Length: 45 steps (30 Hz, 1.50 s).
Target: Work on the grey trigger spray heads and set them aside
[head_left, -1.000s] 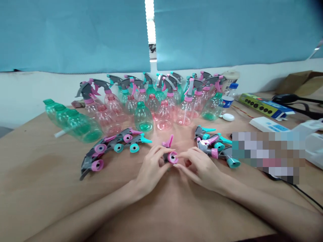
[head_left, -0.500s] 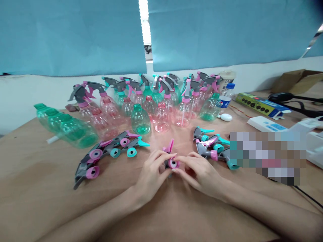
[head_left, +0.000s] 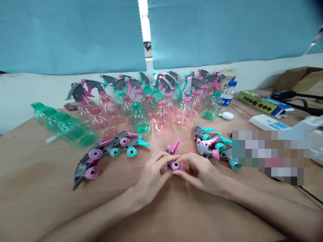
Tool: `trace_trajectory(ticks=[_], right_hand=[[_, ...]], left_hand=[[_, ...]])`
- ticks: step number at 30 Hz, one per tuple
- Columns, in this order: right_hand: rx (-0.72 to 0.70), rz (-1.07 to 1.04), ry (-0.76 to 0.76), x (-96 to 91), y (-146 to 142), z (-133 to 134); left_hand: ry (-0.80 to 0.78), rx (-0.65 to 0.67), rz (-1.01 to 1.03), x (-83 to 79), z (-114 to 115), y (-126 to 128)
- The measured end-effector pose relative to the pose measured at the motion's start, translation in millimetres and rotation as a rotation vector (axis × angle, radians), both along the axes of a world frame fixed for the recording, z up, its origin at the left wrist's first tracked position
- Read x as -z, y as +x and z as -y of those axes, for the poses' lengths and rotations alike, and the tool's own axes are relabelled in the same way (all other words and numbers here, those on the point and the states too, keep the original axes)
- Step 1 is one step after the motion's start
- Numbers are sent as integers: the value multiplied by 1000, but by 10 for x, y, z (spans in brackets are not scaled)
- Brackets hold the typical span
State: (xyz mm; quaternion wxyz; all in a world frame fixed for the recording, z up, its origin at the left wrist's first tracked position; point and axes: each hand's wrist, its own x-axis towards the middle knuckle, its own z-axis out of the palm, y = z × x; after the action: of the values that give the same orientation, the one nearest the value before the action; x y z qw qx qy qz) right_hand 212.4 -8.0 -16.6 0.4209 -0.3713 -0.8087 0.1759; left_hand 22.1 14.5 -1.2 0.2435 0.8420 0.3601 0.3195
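Between my two hands is a grey and pink trigger spray head (head_left: 176, 165), its pink collar facing me and its pink trigger pointing up. My left hand (head_left: 155, 173) is closed on the spray head's left side, thumb below and fingers above. On the right, my right hand (head_left: 199, 171) pinches the pink collar between thumb and fingertips. Loose spray heads with pink and teal collars lie to the left (head_left: 108, 151) and others to the right (head_left: 212, 146) of my hands. Open-necked bottles, among them a green bottle (head_left: 140, 119) and a pink bottle (head_left: 163, 117), stand just beyond.
Bottles fitted with spray heads (head_left: 168, 89) crowd the back of the wooden table (head_left: 45, 198). Green bottles (head_left: 73, 129) lie at the left. To the right are a blue-capped drink bottle (head_left: 228, 94), a long box (head_left: 263, 103), a white power strip (head_left: 270, 122) and a cardboard box (head_left: 299, 78).
The spray head and both hands have shifted slightly to the right in view, and the trigger tilts a little more to the right. Both hands keep their hold.
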Motion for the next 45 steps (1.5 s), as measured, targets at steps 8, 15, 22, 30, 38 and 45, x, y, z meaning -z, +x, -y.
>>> trace_trajectory(ticks=[8,15,22,30,38,45], right_hand=[[-10,48,-16,-43,6,3],[-94,108,-35,-45,26,-16],[-122,236,112,-77,16,-55],[-23,329,283,-33,-1,-71],[157,403,436,-103,13,-45],[155,304,302,-121,14,-22]], left_hand=[[0,33,-13,26,-14,9],[-4,70,-26,13,-5,13],[7,104,-50,39,-12,2],[18,98,-26,50,-15,-14],[-34,24,-7,-26,-9,16],[-44,-48,-10,-30,-13,21]])
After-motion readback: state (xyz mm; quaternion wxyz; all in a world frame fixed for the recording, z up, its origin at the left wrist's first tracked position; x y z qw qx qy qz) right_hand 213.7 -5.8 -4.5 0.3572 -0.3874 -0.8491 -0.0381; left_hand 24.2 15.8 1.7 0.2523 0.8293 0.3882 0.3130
